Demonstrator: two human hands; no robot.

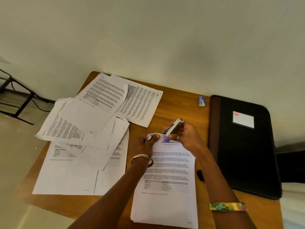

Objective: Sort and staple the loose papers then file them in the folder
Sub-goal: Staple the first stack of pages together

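Metal stapler (173, 128) in right hand's (184, 138) grip, above papers (168, 179).

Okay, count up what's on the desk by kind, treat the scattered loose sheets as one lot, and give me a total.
Stapled-to-be paper stack under the hands: 1
Loose papers, lot: 1
Stapler, in the right hand: 1
Staple box: 1
Black folder: 1
Small black item, unclear what: 1
Total: 6
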